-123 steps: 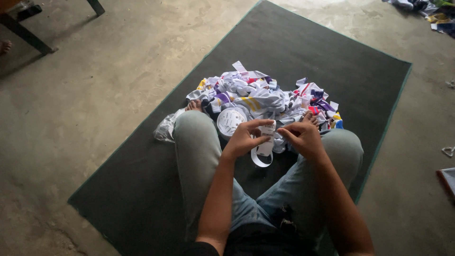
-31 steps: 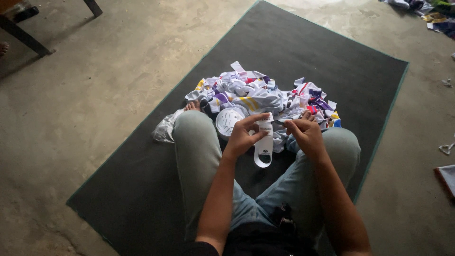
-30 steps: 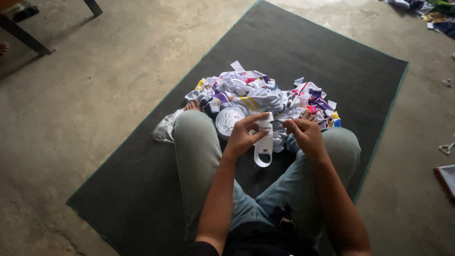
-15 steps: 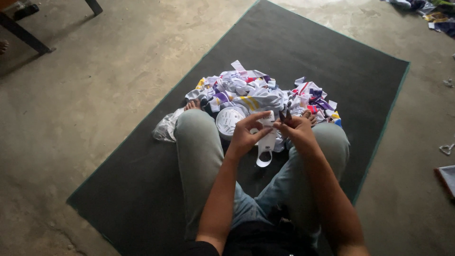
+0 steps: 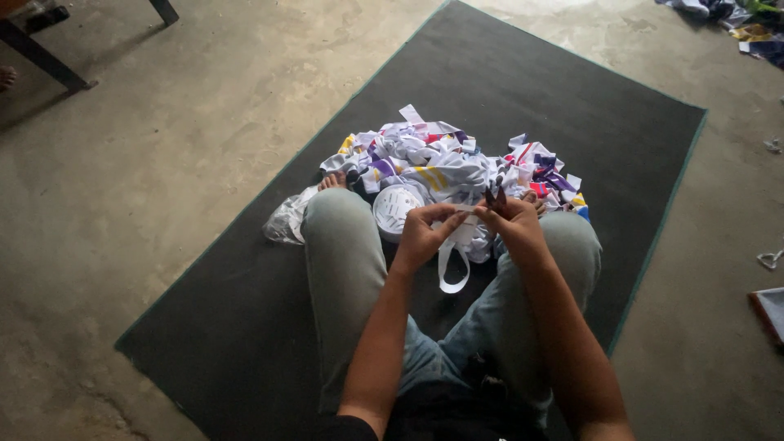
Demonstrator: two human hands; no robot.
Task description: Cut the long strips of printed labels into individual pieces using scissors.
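I sit cross-legged on a dark mat (image 5: 572,90). My left hand (image 5: 420,238) pinches a white strip (image 5: 453,273) whose loop hangs down between my knees. My right hand (image 5: 516,230) is closed right beside it at the strip's upper end, and two dark tips of a small tool (image 5: 494,196) stick out above its fingers. Just past my hands lies a pile of white, purple, yellow and red cloth pieces (image 5: 445,159). A white round roll (image 5: 394,208) rests against the pile by my left knee.
A crumpled clear plastic bag (image 5: 286,222) lies at my left knee. Bare concrete floor surrounds the mat. Dark furniture legs (image 5: 37,57) stand at the far left, more cloth (image 5: 735,16) lies at the far right, and a flat object (image 5: 772,314) sits at the right edge.
My right hand has moved left until it meets my left hand at the top of the strip. The hanging loop has shifted slightly. The pile has not moved.
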